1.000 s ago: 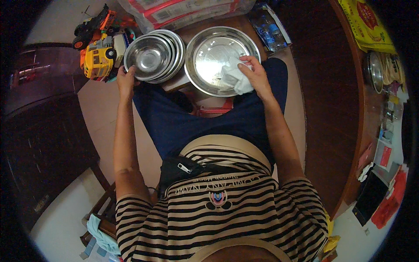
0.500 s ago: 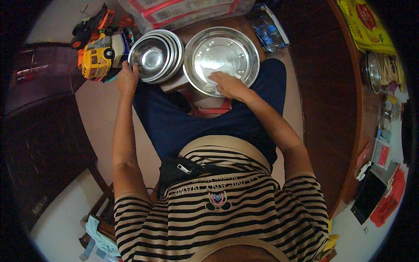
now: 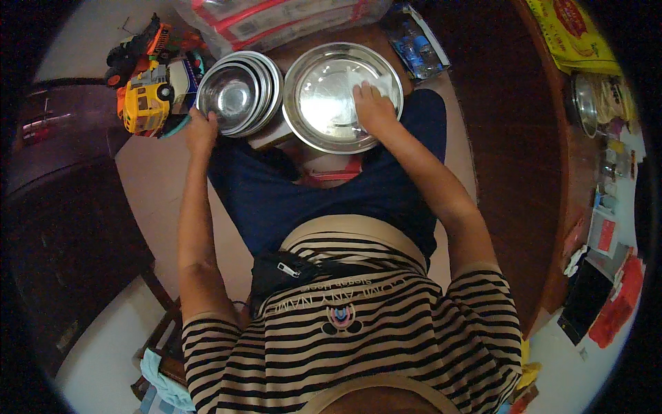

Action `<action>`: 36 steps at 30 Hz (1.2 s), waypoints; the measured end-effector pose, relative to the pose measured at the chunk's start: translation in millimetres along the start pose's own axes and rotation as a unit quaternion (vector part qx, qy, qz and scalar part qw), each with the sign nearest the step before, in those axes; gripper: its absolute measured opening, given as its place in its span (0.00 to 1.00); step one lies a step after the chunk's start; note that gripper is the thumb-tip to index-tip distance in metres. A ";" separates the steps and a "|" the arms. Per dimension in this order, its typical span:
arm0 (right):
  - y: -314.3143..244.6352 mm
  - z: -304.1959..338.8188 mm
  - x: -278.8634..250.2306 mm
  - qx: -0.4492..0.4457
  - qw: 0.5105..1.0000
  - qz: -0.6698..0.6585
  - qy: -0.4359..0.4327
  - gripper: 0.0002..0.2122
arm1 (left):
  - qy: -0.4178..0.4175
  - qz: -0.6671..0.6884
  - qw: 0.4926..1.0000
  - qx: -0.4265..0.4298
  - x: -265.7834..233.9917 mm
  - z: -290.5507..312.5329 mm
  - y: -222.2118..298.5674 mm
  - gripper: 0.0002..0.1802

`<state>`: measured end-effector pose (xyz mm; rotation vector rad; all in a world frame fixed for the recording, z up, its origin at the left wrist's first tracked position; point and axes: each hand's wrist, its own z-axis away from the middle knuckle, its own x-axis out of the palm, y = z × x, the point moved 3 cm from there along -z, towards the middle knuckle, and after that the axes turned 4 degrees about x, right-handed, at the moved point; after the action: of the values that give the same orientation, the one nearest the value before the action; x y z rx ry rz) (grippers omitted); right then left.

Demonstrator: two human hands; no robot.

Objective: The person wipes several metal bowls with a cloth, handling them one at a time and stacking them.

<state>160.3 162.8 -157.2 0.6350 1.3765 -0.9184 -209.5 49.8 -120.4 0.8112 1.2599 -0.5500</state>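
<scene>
A wide, shiny steel basin [image 3: 318, 96] sits in front of me, right of a stack of nested steel bowls [image 3: 231, 93]. My right hand [image 3: 376, 114] is inside the basin at its right side, fingers closed over a thin white cloth [image 3: 380, 84] pressed to the metal. The cloth is partly hidden under the hand, and its exact material is hard to make out. At the lower left rim of the bowls, my left hand [image 3: 202, 131] grips the edge with the thumb on the near side.
Toy trucks, one of them yellow [image 3: 143, 103], lie left of the bowls. Behind stands a plastic-wrapped bundle with red bands [image 3: 241, 27]. Plastic bottles [image 3: 422, 50] sit in a box at the back right. A brown wooden table [image 3: 562, 179] runs along the right.
My right hand has slid with the cloth from the basin's near side up to its right side. My left hand stays at the bowls' rim. The view has shifted slightly.
</scene>
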 end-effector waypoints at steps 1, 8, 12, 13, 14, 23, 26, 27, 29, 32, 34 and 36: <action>2.1 10.0 -0.6 0.012 0.999 -0.007 -0.047 0.19 | -0.033 0.004 0.999 -0.035 4.8 -2.2 -1.3 0.25; -43.0 35.6 7.2 -0.144 0.980 -0.090 -0.105 0.20 | -0.027 -0.025 0.999 -0.030 -1.2 2.8 8.4 0.26; -43.6 8.6 4.3 -0.171 0.981 -0.027 -0.084 0.25 | 0.105 -0.012 0.992 0.062 -30.8 24.2 36.9 0.25; -35.8 0.8 9.2 -0.143 0.988 -0.012 -0.049 0.26 | 0.223 -0.053 0.967 0.108 -49.2 38.4 58.4 0.24; -30.6 -6.2 11.7 -0.118 0.993 0.003 -0.012 0.27 | 0.223 -0.055 0.967 0.109 -57.8 47.9 66.5 0.24; 33.6 -17.0 -0.5 0.061 0.998 -0.008 0.001 0.23 | -0.132 -0.007 0.921 0.367 17.2 128.4 138.1 0.15; 25.0 -6.4 2.2 0.062 0.998 -0.009 -0.016 0.22 | -0.433 0.122 0.887 0.107 67.1 115.0 126.0 0.20; 15.8 -1.1 3.9 0.048 0.998 -0.010 -0.028 0.20 | -0.474 0.223 0.850 0.067 80.1 110.9 119.5 0.22; 2.4 12.8 13.7 -0.031 0.998 -0.052 -0.014 0.21 | -0.515 0.392 0.762 0.021 90.9 106.3 123.9 0.25; -26.4 29.0 11.5 -0.170 0.978 -0.069 -0.102 0.22 | -0.428 0.447 0.785 0.005 103.6 94.3 128.3 0.23; -32.5 32.8 18.8 -0.202 0.975 -0.044 -0.075 0.21 | -0.425 0.448 0.787 -0.007 115.4 85.0 127.4 0.21; -28.3 23.4 16.8 -0.203 0.976 -0.058 -0.061 0.22 | -0.374 0.436 0.817 -0.048 124.1 77.2 120.7 0.18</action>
<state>148.3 125.5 -167.1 0.1860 1.4461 -0.7240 -41.5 71.4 -205.5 0.8627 0.1100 -0.0121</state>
